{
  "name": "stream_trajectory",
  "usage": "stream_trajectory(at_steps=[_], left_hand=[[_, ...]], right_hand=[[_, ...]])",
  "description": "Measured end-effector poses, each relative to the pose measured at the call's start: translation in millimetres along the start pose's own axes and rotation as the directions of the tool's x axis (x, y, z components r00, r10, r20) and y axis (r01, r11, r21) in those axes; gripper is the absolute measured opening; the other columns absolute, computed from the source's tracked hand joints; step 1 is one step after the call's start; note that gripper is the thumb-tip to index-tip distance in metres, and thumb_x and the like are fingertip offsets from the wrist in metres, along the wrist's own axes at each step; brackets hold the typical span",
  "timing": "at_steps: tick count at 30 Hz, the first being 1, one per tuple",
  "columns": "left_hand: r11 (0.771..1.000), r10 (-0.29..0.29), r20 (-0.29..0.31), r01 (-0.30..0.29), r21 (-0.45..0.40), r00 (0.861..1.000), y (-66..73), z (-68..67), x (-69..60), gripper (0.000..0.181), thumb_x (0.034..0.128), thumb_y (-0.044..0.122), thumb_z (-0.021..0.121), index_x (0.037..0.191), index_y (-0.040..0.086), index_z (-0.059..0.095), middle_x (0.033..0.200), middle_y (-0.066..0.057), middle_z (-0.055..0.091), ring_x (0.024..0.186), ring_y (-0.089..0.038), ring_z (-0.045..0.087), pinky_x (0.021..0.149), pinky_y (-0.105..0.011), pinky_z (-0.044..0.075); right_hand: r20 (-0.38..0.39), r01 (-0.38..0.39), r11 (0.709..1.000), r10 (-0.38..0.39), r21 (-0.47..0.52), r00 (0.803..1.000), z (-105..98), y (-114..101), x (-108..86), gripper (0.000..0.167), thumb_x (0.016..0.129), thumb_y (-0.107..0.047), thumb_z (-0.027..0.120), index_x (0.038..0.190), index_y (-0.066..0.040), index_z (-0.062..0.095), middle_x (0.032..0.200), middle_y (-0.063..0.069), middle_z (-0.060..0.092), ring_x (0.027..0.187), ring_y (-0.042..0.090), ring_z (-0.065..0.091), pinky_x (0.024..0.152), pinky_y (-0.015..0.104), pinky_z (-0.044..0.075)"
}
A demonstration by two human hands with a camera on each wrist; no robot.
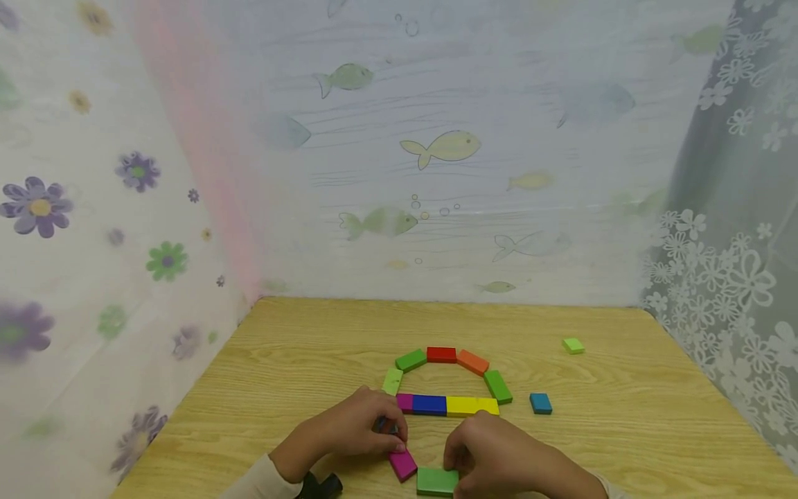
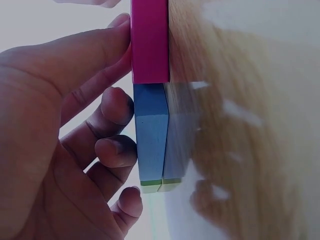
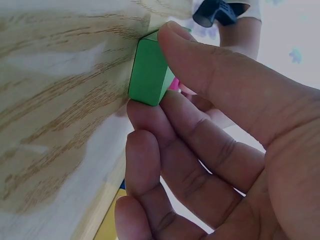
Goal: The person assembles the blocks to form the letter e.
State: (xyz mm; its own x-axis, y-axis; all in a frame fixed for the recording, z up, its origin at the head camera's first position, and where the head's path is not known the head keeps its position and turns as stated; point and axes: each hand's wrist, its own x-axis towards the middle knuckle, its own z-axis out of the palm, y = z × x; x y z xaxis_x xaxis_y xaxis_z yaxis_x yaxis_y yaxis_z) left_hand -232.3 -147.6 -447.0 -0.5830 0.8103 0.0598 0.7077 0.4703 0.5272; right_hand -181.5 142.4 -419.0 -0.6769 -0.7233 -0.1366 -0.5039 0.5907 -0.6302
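My left hand [image 1: 364, 423] holds a magenta block [image 1: 403, 466] between thumb and finger at the lower left of a ring of blocks. Other fingertips of that hand rest against a blue block [image 2: 152, 145] in line with it, mostly hidden from above by the hand. With thumb and fingers, my right hand [image 1: 501, 450] pinches a green block [image 1: 436, 481] by its right end. This green block lies flat on the wooden table [image 1: 299, 333], its left end close to the magenta block's lower corner.
Beyond the hands, an arch has light green, green, red [image 1: 441, 355], orange and green blocks. Across its base runs a row of magenta, dark blue [image 1: 429, 405] and yellow [image 1: 472, 406] blocks. A small blue block [image 1: 540, 403] and a lime block [image 1: 573, 346] lie apart at right.
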Motion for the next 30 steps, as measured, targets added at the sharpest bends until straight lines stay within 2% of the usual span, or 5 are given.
stream_trajectory(at_steps=[5,18,30], left_hand=[[1.000,-0.025,-0.001,0.025,0.014,1.000,1.3,0.1,-0.4,0.004,0.0962,0.042,0.073,0.096,0.038,0.074,0.078,0.021,0.057,0.070,0.007,0.051,0.076,-0.026,0.036],[0.999,-0.046,0.004,0.046,0.016,0.999,4.9,-0.7,-1.1,0.007,0.0956,0.043,0.074,0.095,0.036,0.074,0.078,0.021,0.056,0.070,0.006,0.050,0.078,-0.029,0.034],[0.998,-0.057,-0.003,0.057,0.003,0.998,3.4,0.4,-1.7,0.009,0.0949,0.046,0.073,0.094,0.037,0.074,0.078,0.021,0.057,0.069,0.005,0.050,0.080,-0.031,0.033]], right_hand=[[0.002,-0.006,1.000,0.006,0.007,1.000,-0.3,-0.5,-0.3,0.020,0.075,-0.026,0.093,0.088,-0.028,0.078,0.080,-0.023,0.066,0.072,-0.005,0.058,0.066,0.019,0.050],[0.018,-0.014,0.999,0.013,0.038,1.000,0.3,0.8,-1.2,0.020,0.076,-0.025,0.092,0.089,-0.028,0.077,0.079,-0.021,0.067,0.072,-0.003,0.060,0.066,0.019,0.051],[0.021,0.004,1.000,-0.004,0.006,1.000,-0.1,-1.2,-1.7,0.020,0.077,-0.026,0.091,0.090,-0.029,0.076,0.080,-0.023,0.066,0.072,-0.004,0.059,0.066,0.019,0.050]])
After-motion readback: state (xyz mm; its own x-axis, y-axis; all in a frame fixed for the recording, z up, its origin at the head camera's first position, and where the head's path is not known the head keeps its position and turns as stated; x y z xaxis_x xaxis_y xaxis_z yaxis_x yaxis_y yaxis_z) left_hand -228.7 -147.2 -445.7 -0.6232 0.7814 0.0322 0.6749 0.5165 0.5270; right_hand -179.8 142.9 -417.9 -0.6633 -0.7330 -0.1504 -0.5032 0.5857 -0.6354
